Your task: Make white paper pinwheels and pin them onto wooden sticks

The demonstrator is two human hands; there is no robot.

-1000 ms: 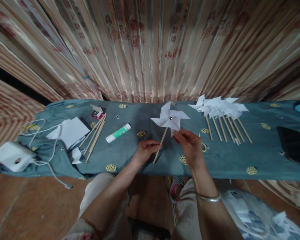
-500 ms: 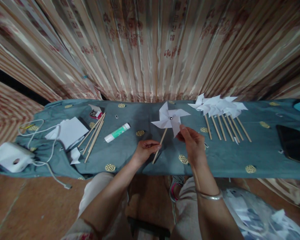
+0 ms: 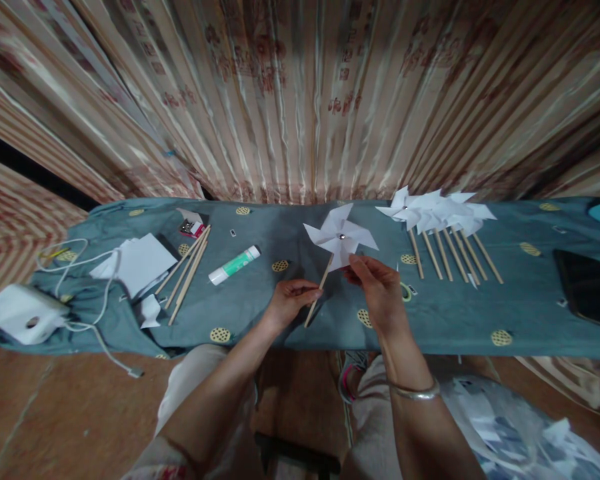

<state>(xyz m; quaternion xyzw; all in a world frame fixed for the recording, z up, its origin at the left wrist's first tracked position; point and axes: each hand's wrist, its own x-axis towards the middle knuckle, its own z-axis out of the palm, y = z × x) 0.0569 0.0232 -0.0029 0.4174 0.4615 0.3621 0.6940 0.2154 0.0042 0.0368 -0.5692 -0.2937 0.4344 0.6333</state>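
Note:
A white paper pinwheel (image 3: 341, 236) with a metal pin at its centre stands on a wooden stick (image 3: 318, 294) above the blue cloth-covered table (image 3: 480, 313). My left hand (image 3: 291, 300) pinches the stick low down. My right hand (image 3: 375, 288) is just below and right of the wheel, its fingertips at the lower blade, fingers curled. Whether they grip the blade I cannot make out.
Several finished pinwheels (image 3: 440, 213) lie in a row at the right. A glue stick (image 3: 234, 265), loose wooden sticks (image 3: 189, 273), white paper sheets (image 3: 135, 263), a small red box (image 3: 191, 229), a white device with cable (image 3: 23, 313) and a dark phone (image 3: 587, 288) also lie on the cloth.
The pinwheel's blades have turned a little on the pin. My right hand dropped slightly from the right blade to the lower one. The left hand stayed in place.

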